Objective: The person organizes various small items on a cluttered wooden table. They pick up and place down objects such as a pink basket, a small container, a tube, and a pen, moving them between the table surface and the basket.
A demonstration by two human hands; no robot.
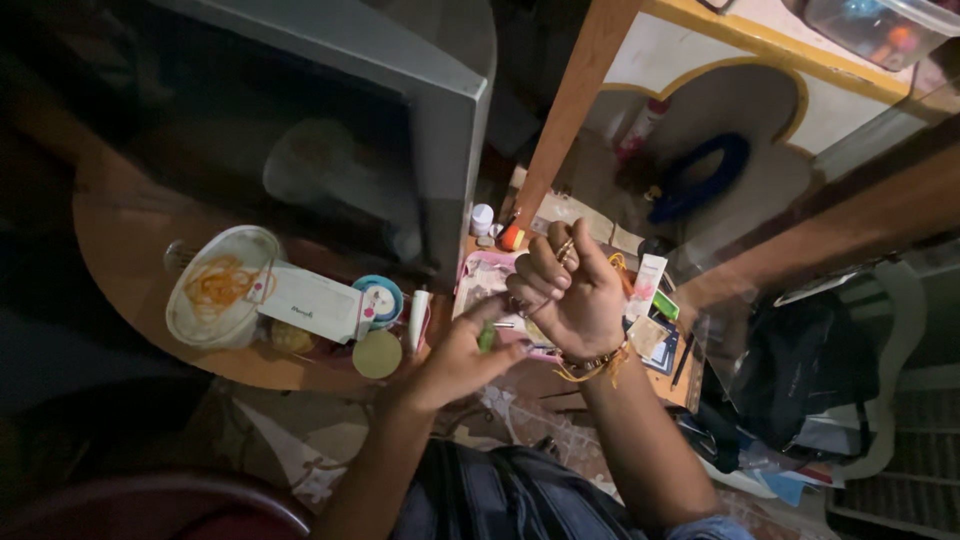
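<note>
The left hand (462, 358) pinches a small green piece (486, 338) while the right hand (570, 290) is fisted (contents hidden).

Pretty cramped: big grey box (400, 110) hemming in the left, wooden post (575, 100) behind, clutter covering the counter (130, 250) under both hands (565, 290).

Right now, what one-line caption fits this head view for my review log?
Left hand pinching a small green object against the raised right hand above a cluttered wooden table.
</note>
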